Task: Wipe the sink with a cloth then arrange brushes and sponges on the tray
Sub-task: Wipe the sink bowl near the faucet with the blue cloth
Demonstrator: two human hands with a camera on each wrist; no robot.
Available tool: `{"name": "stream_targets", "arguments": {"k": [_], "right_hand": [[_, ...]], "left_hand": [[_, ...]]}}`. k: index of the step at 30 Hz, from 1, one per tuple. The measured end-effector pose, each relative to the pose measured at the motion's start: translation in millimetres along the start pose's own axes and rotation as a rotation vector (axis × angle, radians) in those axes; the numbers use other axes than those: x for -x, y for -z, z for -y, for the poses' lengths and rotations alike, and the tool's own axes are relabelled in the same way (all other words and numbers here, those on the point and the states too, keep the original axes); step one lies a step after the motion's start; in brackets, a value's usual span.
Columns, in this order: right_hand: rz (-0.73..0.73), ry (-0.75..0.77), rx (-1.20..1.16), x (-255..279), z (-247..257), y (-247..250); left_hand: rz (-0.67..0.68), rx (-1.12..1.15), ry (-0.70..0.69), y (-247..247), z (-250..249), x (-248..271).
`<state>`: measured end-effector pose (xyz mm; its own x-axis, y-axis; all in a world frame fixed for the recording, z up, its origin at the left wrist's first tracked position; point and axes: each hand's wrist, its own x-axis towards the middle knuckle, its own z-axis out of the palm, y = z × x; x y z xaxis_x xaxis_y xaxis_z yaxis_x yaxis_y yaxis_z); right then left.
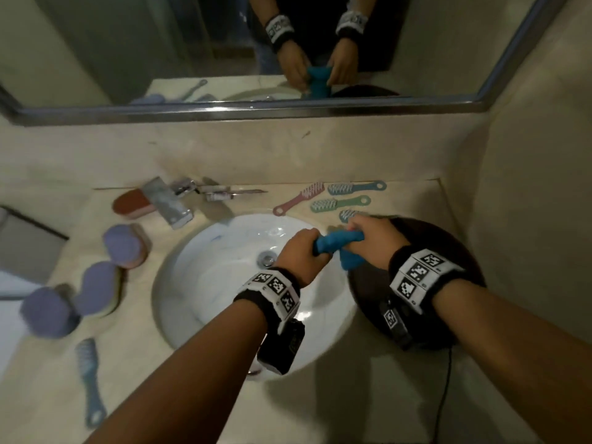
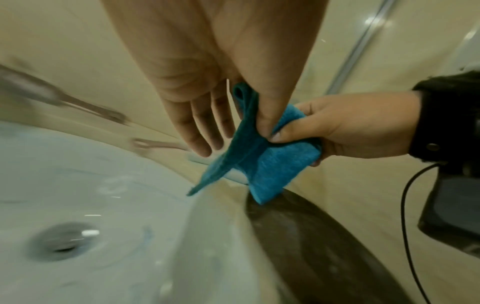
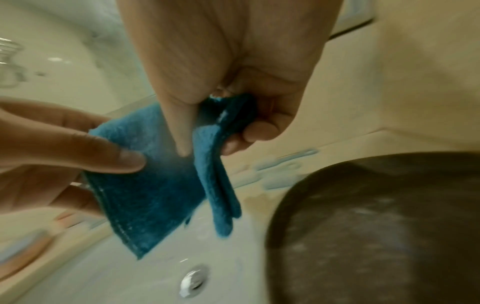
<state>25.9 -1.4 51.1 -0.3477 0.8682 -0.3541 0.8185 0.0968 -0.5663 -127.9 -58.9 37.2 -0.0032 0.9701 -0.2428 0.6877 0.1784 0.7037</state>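
Both my hands hold a blue cloth (image 1: pixel 336 244) in the air over the right rim of the white sink (image 1: pixel 224 283). My left hand (image 1: pixel 312 249) pinches one end of the cloth (image 2: pixel 272 162) between thumb and fingers. My right hand (image 1: pixel 356 233) grips the other end, fingers curled round the bunched cloth (image 3: pixel 155 185). A dark round tray (image 1: pixel 445 241) lies right of the sink, under my right wrist, with nothing visible on it. Several toothbrush-like brushes (image 1: pixel 341 203) lie behind the tray, and purple-topped sponges (image 1: pixel 126 245) sit left of the sink.
A chrome tap (image 1: pixel 173 200) and a red sponge (image 1: pixel 134 203) stand at the back left. One blue brush (image 1: pixel 89 379) lies near the counter's front left. A mirror (image 1: pixel 224 43) hangs above, and a beige wall closes off the right side. A black cable (image 1: pixel 445 395) runs down from the tray.
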Motion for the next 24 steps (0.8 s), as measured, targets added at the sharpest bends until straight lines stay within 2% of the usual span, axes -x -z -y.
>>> {"name": "stream_targets", "arguments": {"k": [6, 11, 15, 19, 24], "right_hand": [[0.110, 0.082, -0.155, -5.4, 62.3, -53.6], [0.145, 0.130, -0.242, -20.4, 108.7, -102.8], [0.217, 0.103, -0.295, -31.9, 133.6, -144.8], [0.249, 0.085, -0.282, -44.1, 154.5, -172.1], [0.177, 0.074, -0.290, -66.6, 174.2, -198.2]], "left_hand": [[-0.073, 0.146, 0.131, 40.6, 53.3, 48.4], [-0.114, 0.197, 0.210, 62.5, 107.8, 61.0], [-0.081, 0.231, 0.252, 76.5, 154.2, 61.3], [0.032, 0.235, 0.254, 86.8, 191.3, 57.6], [0.067, 0.185, 0.187, 105.6, 220.7, 49.0]]}}
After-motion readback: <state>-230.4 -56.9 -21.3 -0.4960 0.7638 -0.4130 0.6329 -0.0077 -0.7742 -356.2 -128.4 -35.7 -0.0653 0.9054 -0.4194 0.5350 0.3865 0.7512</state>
